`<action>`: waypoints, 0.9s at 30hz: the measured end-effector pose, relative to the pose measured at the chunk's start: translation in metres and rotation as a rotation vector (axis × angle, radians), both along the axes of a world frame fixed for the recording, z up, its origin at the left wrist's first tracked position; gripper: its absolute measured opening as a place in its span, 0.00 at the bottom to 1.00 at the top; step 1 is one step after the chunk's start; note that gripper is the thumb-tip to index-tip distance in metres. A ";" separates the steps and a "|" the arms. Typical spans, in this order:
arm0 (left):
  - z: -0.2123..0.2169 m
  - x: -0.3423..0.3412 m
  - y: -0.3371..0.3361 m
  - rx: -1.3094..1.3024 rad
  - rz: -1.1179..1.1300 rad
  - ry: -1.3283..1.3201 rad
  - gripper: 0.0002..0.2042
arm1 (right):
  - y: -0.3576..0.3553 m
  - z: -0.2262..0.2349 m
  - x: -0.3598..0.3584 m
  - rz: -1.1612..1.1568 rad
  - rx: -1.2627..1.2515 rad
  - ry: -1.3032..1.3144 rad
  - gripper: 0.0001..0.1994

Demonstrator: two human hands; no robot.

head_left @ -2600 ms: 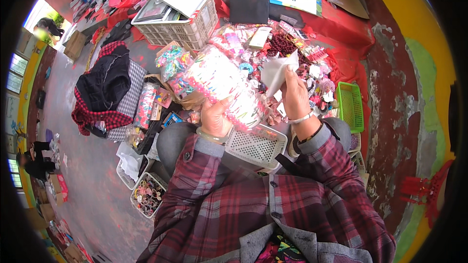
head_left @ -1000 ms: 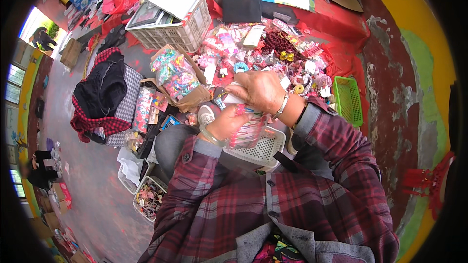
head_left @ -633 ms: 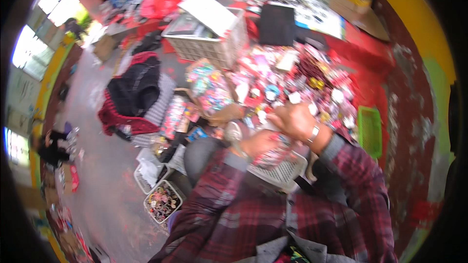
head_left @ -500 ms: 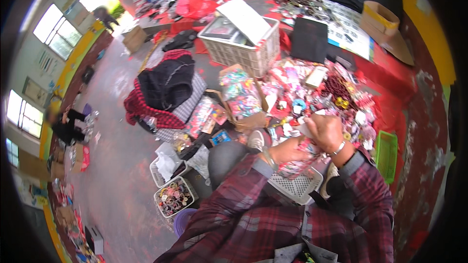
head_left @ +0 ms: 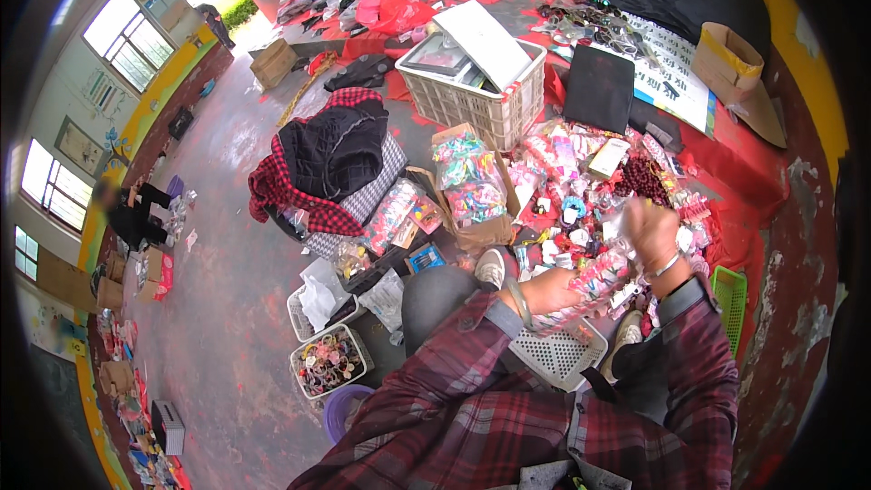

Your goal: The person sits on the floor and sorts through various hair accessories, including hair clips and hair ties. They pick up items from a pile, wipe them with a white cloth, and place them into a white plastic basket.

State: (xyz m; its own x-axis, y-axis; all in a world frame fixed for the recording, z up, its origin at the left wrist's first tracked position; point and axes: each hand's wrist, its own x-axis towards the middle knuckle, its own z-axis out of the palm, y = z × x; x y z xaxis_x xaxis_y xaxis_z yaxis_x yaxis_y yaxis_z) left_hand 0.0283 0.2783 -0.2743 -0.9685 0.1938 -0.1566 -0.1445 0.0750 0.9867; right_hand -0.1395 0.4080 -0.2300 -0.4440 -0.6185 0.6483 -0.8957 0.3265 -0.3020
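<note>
Holding one colourful pack [head_left: 597,274] in the left hand [head_left: 550,292]

Two bare hands are raised over the floor [head_left: 236,336]. The left grip is closed around the pack, which is above one white basket [head_left: 558,354] and partly hides its far edge. The right hand [head_left: 652,231] is curled near the pack's upper end; a pale scrap [head_left: 615,223] shows beside its fingers, but I cannot tell whether that grip holds it.

Toward the floor's left side stand two more white baskets, one with hair ties [head_left: 331,363], one with a white bag [head_left: 319,301]; one purple bowl [head_left: 341,410] is partly covered by the sleeve. One carton [head_left: 485,234] holds two bags of bright bits [head_left: 472,186]. Beyond the hands spreads one pile of trinkets [head_left: 573,209], too jumbled to count. One green basket [head_left: 729,295] sits by the floor's right edge, its lower part hard to make out.
</note>
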 end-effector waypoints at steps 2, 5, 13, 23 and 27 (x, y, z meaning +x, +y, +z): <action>-0.039 -0.003 -0.007 -0.062 0.094 0.109 0.14 | 0.006 0.020 -0.022 -0.171 -0.250 -0.368 0.18; -0.033 -0.014 0.002 0.723 0.396 0.058 0.13 | 0.053 -0.022 -0.094 -0.312 -0.098 0.148 0.10; -0.010 -0.012 0.000 1.096 0.406 0.047 0.22 | -0.008 0.012 -0.005 0.098 -0.562 -0.906 0.14; -0.013 -0.011 -0.013 1.036 0.649 0.058 0.28 | -0.006 -0.046 0.118 0.341 0.384 -0.057 0.28; 0.000 -0.011 -0.008 1.059 0.592 0.077 0.30 | 0.000 -0.049 0.115 0.351 0.309 -0.106 0.29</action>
State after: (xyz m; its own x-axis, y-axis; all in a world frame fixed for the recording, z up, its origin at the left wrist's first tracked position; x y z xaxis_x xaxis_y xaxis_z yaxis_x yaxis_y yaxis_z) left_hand 0.0175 0.2703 -0.2738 -0.9501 -0.2848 -0.1271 0.1786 -0.8309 0.5270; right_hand -0.0246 0.4081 -0.2791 -0.2274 -0.8995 0.3730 -0.9375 0.0985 -0.3338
